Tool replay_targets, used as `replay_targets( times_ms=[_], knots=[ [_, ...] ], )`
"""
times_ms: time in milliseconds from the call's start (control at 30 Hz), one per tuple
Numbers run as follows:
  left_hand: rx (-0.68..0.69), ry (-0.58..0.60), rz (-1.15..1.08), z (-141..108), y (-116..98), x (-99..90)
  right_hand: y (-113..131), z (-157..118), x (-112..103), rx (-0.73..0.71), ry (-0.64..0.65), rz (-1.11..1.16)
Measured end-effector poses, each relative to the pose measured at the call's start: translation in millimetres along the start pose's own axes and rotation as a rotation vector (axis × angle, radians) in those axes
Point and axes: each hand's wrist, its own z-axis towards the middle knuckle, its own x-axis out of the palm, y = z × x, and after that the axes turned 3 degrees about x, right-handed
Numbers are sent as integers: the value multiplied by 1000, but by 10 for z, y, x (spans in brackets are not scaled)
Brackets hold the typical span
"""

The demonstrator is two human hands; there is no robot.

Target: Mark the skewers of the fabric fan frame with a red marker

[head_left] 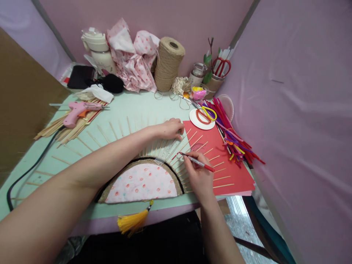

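A half-round piece [143, 183] covered in white cloth with small red prints lies near the table's front edge, rimmed in twine and black. Thin wooden sticks [111, 130] fan out from its curved edge, those at the right over red paper [231, 170]. My right hand [199, 176] grips a red marker [202, 164], its tip at the sticks on the right. Above the half-round, my left hand [171, 129] rests over the sticks with curled fingers, beside a clear ruler [169, 148]; whether it pinches anything is hidden. A yellow tassel [133, 221] hangs at the front edge.
A pink glue gun [75, 113] lies on bundled sticks at the left, its black cord trailing forward. Behind stand a bottle [101, 55], patterned cloth [134, 66] and a twine spool [169, 64]. Scissors [206, 114] and colourful pipe cleaners [231, 135] lie at the right.
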Motion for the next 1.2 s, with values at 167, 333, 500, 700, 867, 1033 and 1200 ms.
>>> replay_targets(
  times_ms=[167,333,500,700,867,1033,1200],
  knots=[
    [12,0,5,4,-1,0,81,83,-31,-35,50,-6],
    [9,-20,-4,19,25,28,33,165,91,35,128,84],
    [1,-10,25,5,-6,8,4,170,137,40,148,106],
    [-10,2,22,-13,-45,-24,3,173,146,53,153,97],
    [-7,4,18,-6,-33,-13,1,173,150,52,157,95],
    [-21,11,-3,-14,-51,-25,-10,169,150,50,155,87],
    [-22,6,-3,-13,-44,-20,-14,154,149,60,160,94]
  ],
)
